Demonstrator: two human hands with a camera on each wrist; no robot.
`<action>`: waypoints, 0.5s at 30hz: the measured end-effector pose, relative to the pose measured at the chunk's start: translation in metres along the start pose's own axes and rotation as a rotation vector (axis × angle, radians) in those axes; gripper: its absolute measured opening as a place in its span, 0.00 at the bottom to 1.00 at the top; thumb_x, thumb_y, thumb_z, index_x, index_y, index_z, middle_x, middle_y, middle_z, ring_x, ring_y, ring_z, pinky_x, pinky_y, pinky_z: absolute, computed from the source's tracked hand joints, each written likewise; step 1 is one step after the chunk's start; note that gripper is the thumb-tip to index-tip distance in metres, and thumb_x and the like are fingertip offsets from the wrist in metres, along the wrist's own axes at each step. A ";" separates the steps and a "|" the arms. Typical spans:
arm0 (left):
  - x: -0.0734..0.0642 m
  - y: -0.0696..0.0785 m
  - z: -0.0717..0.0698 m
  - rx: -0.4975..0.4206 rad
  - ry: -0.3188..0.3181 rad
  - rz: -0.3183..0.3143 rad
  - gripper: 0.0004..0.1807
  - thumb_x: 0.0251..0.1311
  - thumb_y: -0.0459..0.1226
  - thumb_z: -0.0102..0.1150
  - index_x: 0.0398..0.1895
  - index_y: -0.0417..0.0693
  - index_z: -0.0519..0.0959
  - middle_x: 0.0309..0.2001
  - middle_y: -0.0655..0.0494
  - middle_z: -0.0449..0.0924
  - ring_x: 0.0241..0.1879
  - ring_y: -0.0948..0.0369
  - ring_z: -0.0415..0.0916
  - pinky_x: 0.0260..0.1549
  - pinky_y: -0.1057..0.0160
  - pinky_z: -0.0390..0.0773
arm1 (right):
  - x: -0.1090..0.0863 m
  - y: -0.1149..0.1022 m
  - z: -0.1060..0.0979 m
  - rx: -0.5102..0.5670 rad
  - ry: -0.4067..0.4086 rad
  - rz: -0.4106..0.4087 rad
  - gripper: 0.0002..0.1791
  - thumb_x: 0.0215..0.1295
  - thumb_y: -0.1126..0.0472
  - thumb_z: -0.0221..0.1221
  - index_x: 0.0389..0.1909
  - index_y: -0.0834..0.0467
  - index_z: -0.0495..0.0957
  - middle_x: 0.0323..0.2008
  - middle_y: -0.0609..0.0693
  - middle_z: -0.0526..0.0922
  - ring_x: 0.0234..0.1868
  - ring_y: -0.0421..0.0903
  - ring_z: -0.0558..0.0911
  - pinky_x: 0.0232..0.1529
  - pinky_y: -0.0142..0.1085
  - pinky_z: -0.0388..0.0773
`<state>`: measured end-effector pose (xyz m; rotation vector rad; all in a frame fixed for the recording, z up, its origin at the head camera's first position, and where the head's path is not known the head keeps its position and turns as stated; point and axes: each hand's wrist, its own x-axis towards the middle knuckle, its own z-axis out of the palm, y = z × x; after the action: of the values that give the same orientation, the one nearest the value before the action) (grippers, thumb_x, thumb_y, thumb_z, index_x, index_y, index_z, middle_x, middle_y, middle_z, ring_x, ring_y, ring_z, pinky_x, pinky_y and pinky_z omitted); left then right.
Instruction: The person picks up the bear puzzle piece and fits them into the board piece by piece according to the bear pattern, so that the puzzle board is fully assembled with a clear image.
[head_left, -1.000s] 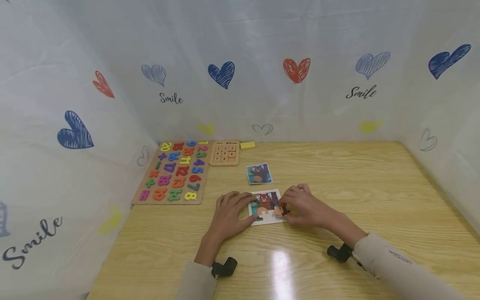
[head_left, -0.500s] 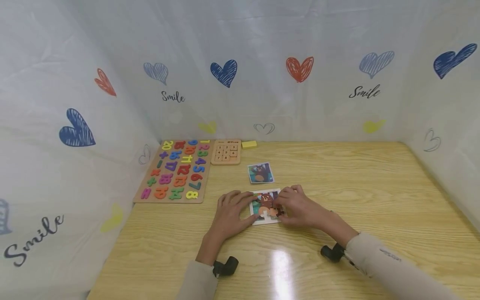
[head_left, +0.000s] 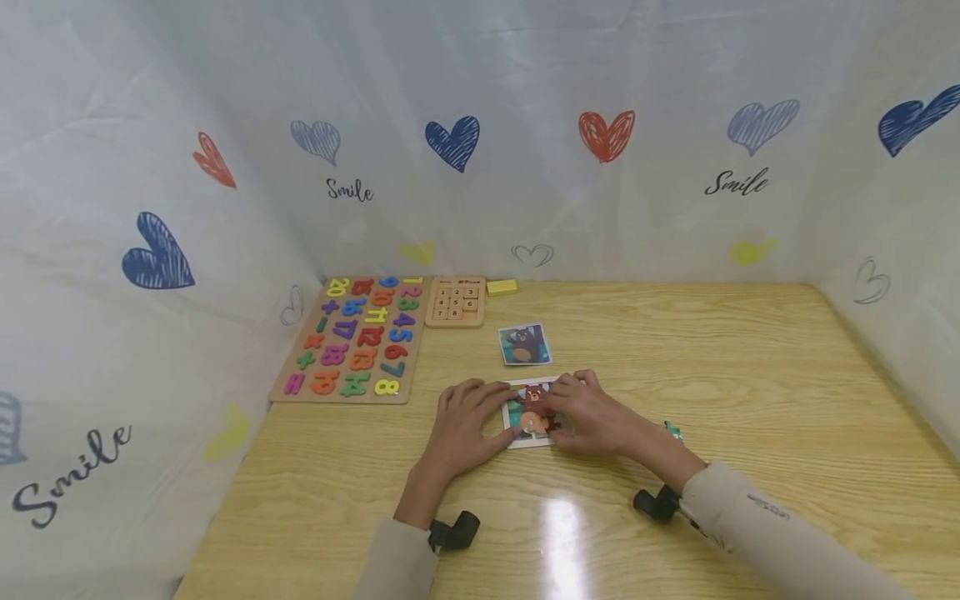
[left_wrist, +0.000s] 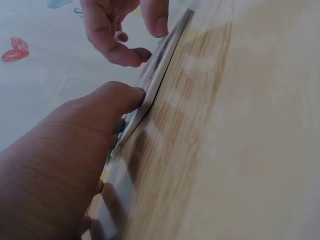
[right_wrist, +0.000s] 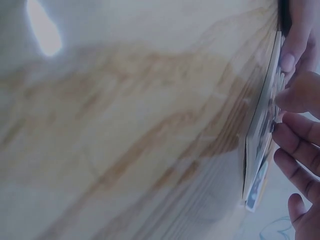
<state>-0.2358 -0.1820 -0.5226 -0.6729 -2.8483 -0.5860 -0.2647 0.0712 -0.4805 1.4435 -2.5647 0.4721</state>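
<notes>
A small bear jigsaw puzzle in a white-edged tray (head_left: 531, 443) lies on the table in the head view. My left hand (head_left: 463, 427) rests along its left side, thumb near the lower edge and fingers at the upper corner. Seen from the left wrist, the thumb (left_wrist: 127, 96) presses on the tray's rim. My right hand (head_left: 596, 419) pinches a brown puzzle piece (head_left: 552, 420) at the lower right of the bear, low over the picture and partly hidden by the fingers. A small pale spot shows at the bottom middle of the puzzle.
A bear picture card (head_left: 525, 344) lies just behind the puzzle. A loose green puzzle piece (head_left: 672, 431) sits beyond the right forearm. At the back left are a number board (head_left: 352, 337), a sliding number puzzle (head_left: 455, 302) and a yellow block (head_left: 502, 287).
My right hand has moved left with the brown piece, bringing it from the tray's right edge against the bear's body. The green piece has come into view. The left hand stays in place.
</notes>
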 end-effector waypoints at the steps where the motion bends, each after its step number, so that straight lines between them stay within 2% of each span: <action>1: 0.000 0.000 0.000 0.002 0.004 0.004 0.31 0.65 0.62 0.54 0.69 0.66 0.73 0.69 0.66 0.68 0.70 0.52 0.57 0.65 0.41 0.54 | 0.000 0.000 0.001 -0.004 -0.005 0.002 0.16 0.53 0.59 0.71 0.44 0.54 0.84 0.41 0.45 0.81 0.47 0.46 0.75 0.51 0.53 0.65; 6: 0.000 0.000 0.000 0.022 0.013 0.010 0.31 0.65 0.62 0.54 0.69 0.66 0.73 0.69 0.65 0.69 0.70 0.52 0.58 0.64 0.40 0.56 | 0.003 0.000 0.005 -0.015 -0.002 -0.014 0.17 0.54 0.58 0.70 0.46 0.55 0.84 0.43 0.46 0.83 0.48 0.47 0.76 0.49 0.51 0.65; 13: 0.000 0.000 0.000 0.031 0.014 0.016 0.31 0.65 0.62 0.54 0.70 0.67 0.72 0.69 0.65 0.68 0.70 0.52 0.57 0.64 0.40 0.56 | 0.001 0.001 0.007 -0.003 0.029 -0.074 0.09 0.56 0.62 0.69 0.39 0.49 0.88 0.43 0.44 0.83 0.47 0.47 0.77 0.44 0.48 0.63; 15: 0.000 0.000 0.001 0.035 0.012 0.016 0.31 0.65 0.62 0.54 0.69 0.67 0.72 0.69 0.65 0.68 0.70 0.52 0.57 0.64 0.40 0.56 | 0.000 0.002 0.007 -0.014 0.030 -0.079 0.09 0.57 0.62 0.69 0.39 0.49 0.88 0.43 0.43 0.83 0.47 0.46 0.77 0.44 0.47 0.63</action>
<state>-0.2362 -0.1820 -0.5232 -0.6827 -2.8328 -0.5342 -0.2661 0.0692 -0.4876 1.5140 -2.4725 0.4607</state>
